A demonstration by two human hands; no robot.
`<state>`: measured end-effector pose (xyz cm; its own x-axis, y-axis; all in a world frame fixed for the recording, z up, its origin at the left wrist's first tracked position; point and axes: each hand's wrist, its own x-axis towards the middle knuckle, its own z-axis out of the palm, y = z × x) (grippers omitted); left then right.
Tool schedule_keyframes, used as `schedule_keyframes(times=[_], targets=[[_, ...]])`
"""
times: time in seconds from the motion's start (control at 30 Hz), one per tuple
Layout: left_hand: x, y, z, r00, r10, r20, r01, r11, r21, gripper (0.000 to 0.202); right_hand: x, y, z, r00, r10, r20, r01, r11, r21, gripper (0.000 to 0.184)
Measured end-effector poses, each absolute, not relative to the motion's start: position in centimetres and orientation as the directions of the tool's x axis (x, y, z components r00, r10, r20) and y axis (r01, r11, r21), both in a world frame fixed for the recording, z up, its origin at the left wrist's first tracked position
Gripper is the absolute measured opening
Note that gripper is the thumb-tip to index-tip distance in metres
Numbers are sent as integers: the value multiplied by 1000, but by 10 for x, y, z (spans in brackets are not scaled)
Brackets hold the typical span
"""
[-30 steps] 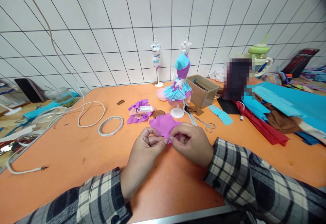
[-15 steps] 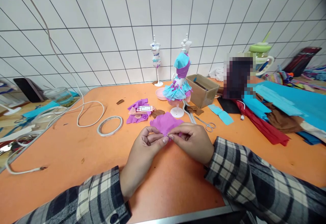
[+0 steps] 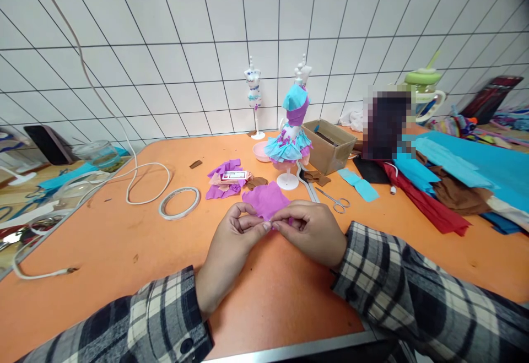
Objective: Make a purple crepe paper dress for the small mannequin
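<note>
A piece of purple crepe paper point(image 3: 268, 199) is pinched along its near edge between both hands, a little above the orange table. My left hand point(image 3: 236, 236) is closed, thumb and forefinger on the paper's edge. Right beside it, my right hand point(image 3: 311, 229) grips the same edge with its fingertips, the two thumbs almost touching. Just beyond the paper stands a small dress form point(image 3: 295, 112) in a blue and purple paper dress with a ruffled skirt. The pinched part of the paper is mostly hidden by the fingers.
A roll of tape point(image 3: 179, 204) lies left of my hands, and purple scraps point(image 3: 225, 187) are behind it. Small scissors point(image 3: 338, 203) and blue paper pieces point(image 3: 359, 185) lie to the right. A cardboard box point(image 3: 330, 148) and a second dress form point(image 3: 253, 90) stand at the back.
Both hands keep their pinch, with only a slight shift of the fingertips. The far part of the purple paper has changed shape a little.
</note>
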<state>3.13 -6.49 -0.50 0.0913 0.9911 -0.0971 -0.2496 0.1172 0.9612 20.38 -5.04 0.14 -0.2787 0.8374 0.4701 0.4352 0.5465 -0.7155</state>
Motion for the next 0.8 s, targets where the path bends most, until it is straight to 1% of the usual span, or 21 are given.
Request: schedule_keyframes(times=[0.13, 0.2, 0.4, 0.5, 0.6, 0.7, 0.8], targets=[[32, -66, -2, 93, 990, -104, -256, 124, 959, 41, 201, -52, 0, -245, 883, 399, 394, 467, -791, 9], [32, -66, -2, 104, 988, -112, -268, 136, 954, 42, 200, -53, -1, -237, 894, 381, 385, 446, -808, 8], [32, -66, -4, 107, 986, -126, -251, 149, 957, 40, 199, -53, -1, -242, 872, 426, 464, 489, -739, 9], [32, -65, -6, 103, 987, -120, -215, 140, 967, 40, 197, -53, -1, -223, 881, 417, 469, 473, -746, 10], [32, -65, -6, 99, 988, -117, -205, 135, 969, 42, 195, -52, -3, -170, 932, 320, 426, 363, -829, 9], [33, -64, -4, 97, 988, -118, -214, 136, 967, 44, 194, -50, -4, -134, 972, 195, 338, 230, -913, 7], [33, -64, -3, 99, 989, -115, -227, 134, 965, 45, 194, -48, -5, -142, 983, 120, 271, 155, -950, 8]])
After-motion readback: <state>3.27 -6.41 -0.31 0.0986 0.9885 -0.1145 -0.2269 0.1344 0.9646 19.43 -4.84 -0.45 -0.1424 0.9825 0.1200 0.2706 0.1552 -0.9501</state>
